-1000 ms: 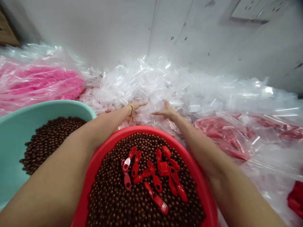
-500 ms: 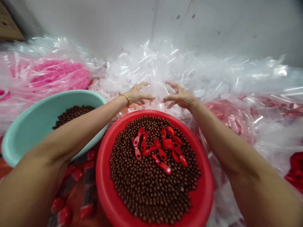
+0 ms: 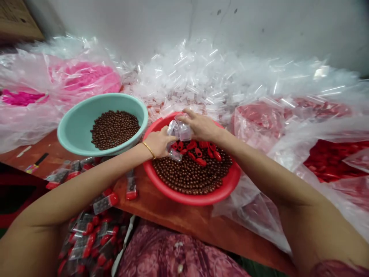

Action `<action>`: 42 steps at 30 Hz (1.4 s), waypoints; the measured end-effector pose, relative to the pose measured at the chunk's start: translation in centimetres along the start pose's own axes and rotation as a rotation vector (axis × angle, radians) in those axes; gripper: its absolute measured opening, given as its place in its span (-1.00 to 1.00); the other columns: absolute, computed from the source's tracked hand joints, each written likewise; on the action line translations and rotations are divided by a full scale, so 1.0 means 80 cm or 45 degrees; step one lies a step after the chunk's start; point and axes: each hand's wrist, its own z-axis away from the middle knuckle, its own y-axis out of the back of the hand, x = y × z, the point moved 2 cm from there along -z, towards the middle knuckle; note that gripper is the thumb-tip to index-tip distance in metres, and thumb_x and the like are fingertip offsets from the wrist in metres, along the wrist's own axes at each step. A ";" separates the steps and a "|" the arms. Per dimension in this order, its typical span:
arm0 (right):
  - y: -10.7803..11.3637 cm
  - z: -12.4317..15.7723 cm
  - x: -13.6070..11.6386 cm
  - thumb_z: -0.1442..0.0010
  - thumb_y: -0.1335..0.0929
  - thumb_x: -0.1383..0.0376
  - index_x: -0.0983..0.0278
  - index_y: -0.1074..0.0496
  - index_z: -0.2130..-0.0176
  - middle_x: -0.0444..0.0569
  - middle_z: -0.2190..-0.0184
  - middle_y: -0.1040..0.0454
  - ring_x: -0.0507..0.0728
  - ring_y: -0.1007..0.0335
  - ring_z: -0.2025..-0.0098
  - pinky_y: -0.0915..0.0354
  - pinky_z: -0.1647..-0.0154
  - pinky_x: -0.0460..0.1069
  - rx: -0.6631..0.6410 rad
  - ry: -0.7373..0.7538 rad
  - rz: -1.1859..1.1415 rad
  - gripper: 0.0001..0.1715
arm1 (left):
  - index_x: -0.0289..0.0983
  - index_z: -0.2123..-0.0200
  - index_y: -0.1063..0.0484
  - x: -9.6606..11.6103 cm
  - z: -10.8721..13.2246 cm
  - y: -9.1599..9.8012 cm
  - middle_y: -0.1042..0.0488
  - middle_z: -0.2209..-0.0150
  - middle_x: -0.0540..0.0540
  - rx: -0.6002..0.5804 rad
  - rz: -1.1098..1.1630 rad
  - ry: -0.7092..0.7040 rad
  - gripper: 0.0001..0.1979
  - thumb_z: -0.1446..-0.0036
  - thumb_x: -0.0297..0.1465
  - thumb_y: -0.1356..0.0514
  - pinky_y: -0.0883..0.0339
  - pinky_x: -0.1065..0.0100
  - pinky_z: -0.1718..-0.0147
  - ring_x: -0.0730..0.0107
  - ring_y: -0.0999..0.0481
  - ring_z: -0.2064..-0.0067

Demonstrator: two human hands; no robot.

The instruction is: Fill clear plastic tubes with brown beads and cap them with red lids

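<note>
Several clear plastic tubes [image 3: 178, 130] are held over a red plastic basin [image 3: 190, 199], gathered between the left hand [image 3: 157, 144] and the right hand [image 3: 200, 128]. Both hands are curled closed around them, though the grip on each tube is partly hidden by the fingers. Brown beads [image 3: 190, 173] and red plastic caps [image 3: 191, 148] are lying in the basin below. The tubes are judged light, thin-walled and slick, so they are best taken by the body between the fingertips. A teal basin [image 3: 77, 130] is placed at ten o'clock, capped tubes [image 3: 106, 203] are lying on the wooden bench [image 3: 173, 215] at seven o'clock, and a heap of loose tubes [image 3: 184, 77] is banked at twelve o'clock.
</note>
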 end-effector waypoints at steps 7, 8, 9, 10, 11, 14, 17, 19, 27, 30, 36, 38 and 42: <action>0.008 0.020 -0.008 -0.06 -0.36 0.30 0.21 -0.13 -0.23 0.10 -0.29 -0.05 0.33 -0.38 0.01 -0.33 0.17 0.09 0.035 -0.338 0.018 -0.24 | -0.23 0.11 -0.50 0.008 0.010 0.019 -0.43 0.07 -0.20 -0.032 -0.320 0.086 -0.71 -0.09 -0.34 -0.15 -0.28 0.18 0.02 0.06 -0.43 0.03; 0.012 0.025 -0.010 -0.10 -0.32 0.29 0.22 -0.17 -0.21 0.09 -0.26 -0.13 0.32 -0.38 0.02 -0.32 0.17 0.09 0.083 -0.375 0.006 -0.32 | -0.27 0.13 -0.51 0.014 0.014 0.022 -0.45 0.10 -0.23 -0.004 -0.373 0.125 -0.72 -0.12 -0.36 -0.11 -0.29 0.16 0.05 0.03 -0.45 0.05; 0.016 0.033 -0.013 -0.14 -0.29 0.27 0.22 -0.22 -0.18 0.08 -0.20 -0.23 0.31 -0.39 0.03 -0.32 0.18 0.09 0.114 -0.397 -0.002 -0.40 | -0.32 0.16 -0.51 0.020 0.019 0.023 -0.48 0.15 -0.27 -0.003 -0.429 0.161 -0.72 -0.14 -0.37 -0.07 -0.30 0.15 0.09 0.01 -0.46 0.06; 0.019 0.041 -0.017 -0.18 -0.25 0.23 0.22 -0.28 -0.14 0.08 -0.12 -0.35 0.30 -0.41 0.05 -0.31 0.18 0.08 0.117 -0.407 -0.008 -0.48 | -0.35 0.18 -0.51 0.028 0.025 0.022 -0.50 0.19 -0.30 -0.027 -0.480 0.179 -0.71 -0.16 -0.38 -0.04 -0.32 0.15 0.13 -0.02 -0.48 0.09; 0.021 0.051 -0.023 -0.21 -0.22 0.20 0.22 -0.34 -0.08 0.07 -0.01 -0.45 0.29 -0.43 0.07 -0.30 0.19 0.08 0.089 -0.410 -0.011 -0.54 | -0.37 0.20 -0.51 0.036 0.031 0.019 -0.52 0.23 -0.32 -0.066 -0.521 0.168 -0.70 -0.17 -0.39 -0.02 -0.33 0.16 0.17 -0.03 -0.49 0.11; 0.019 0.081 -0.044 -0.20 -0.22 0.10 0.25 -0.47 0.09 0.10 0.28 -0.56 0.30 -0.47 0.19 -0.29 0.27 0.07 -0.166 -0.404 0.011 -0.57 | -0.35 0.20 -0.49 0.055 0.047 0.002 -0.53 0.29 -0.30 -0.162 -0.579 0.031 -0.72 -0.17 -0.44 0.01 -0.34 0.23 0.26 0.04 -0.52 0.16; 0.009 0.104 -0.056 -0.18 -0.24 0.11 0.27 -0.49 0.14 0.12 0.28 -0.55 0.29 -0.48 0.21 -0.28 0.33 0.04 -0.351 -0.363 0.018 -0.60 | -0.31 0.12 -0.44 0.062 0.053 -0.014 -0.53 0.29 -0.26 -0.162 -0.585 -0.071 -0.68 -0.17 -0.51 0.06 -0.34 0.31 0.31 0.16 -0.54 0.20; 0.001 0.112 -0.059 -0.17 -0.24 0.14 0.28 -0.46 0.10 0.14 0.18 -0.53 0.28 -0.47 0.17 -0.29 0.34 0.02 -0.338 -0.319 0.022 -0.60 | -0.28 0.06 -0.40 0.065 0.052 -0.020 -0.51 0.22 -0.25 -0.116 -0.582 -0.161 -0.65 -0.19 -0.52 0.09 -0.34 0.34 0.32 0.23 -0.53 0.20; -0.030 0.114 -0.062 -0.21 -0.22 0.10 0.31 -0.45 0.19 0.16 0.22 -0.54 0.29 -0.48 0.18 -0.31 0.34 0.02 -0.387 -0.324 0.005 -0.61 | -0.36 0.20 -0.47 0.067 0.026 -0.042 -0.52 0.24 -0.31 -0.188 -0.345 0.071 -0.52 -0.14 -0.07 -0.01 -0.35 0.20 0.17 0.02 -0.50 0.12; -0.028 0.117 -0.061 -0.23 -0.19 0.15 0.32 -0.41 0.14 0.16 0.24 -0.54 0.27 -0.49 0.20 -0.29 0.34 0.00 -0.368 -0.427 -0.028 -0.63 | -0.29 0.31 -0.49 0.066 0.013 -0.055 -0.53 0.29 -0.23 -0.213 -0.213 0.139 -0.59 -0.03 -0.06 -0.12 -0.34 0.26 0.18 0.08 -0.50 0.15; -0.031 0.132 -0.036 -0.22 -0.19 0.12 0.27 -0.36 0.19 0.03 0.36 -0.53 0.16 -0.46 0.33 -0.29 0.35 -0.01 0.122 -0.652 -0.553 -0.67 | -0.26 0.38 -0.52 0.069 0.015 -0.062 -0.54 0.39 -0.13 -0.307 -0.035 0.088 -0.75 0.02 -0.21 -0.17 -0.32 0.35 0.34 0.22 -0.51 0.31; -0.037 0.135 -0.029 -0.19 -0.21 0.09 0.25 -0.35 0.24 -0.06 0.43 -0.50 0.08 -0.41 0.45 -0.29 0.43 -0.05 0.301 -0.660 -0.936 -0.69 | -0.28 0.38 -0.53 0.072 0.026 -0.054 -0.55 0.37 -0.17 -0.350 -0.191 0.029 -0.77 -0.02 -0.29 -0.13 -0.33 0.34 0.33 0.20 -0.51 0.29; -0.046 0.130 -0.025 -0.09 -0.27 0.02 0.23 -0.31 0.33 -0.15 0.54 -0.43 0.00 -0.26 0.62 -0.21 0.60 -0.09 0.413 -0.678 -1.453 -0.67 | -0.32 0.38 -0.53 0.080 0.040 -0.044 -0.55 0.35 -0.25 -0.296 -0.501 -0.100 -0.82 0.01 -0.48 -0.12 -0.34 0.30 0.28 0.16 -0.52 0.24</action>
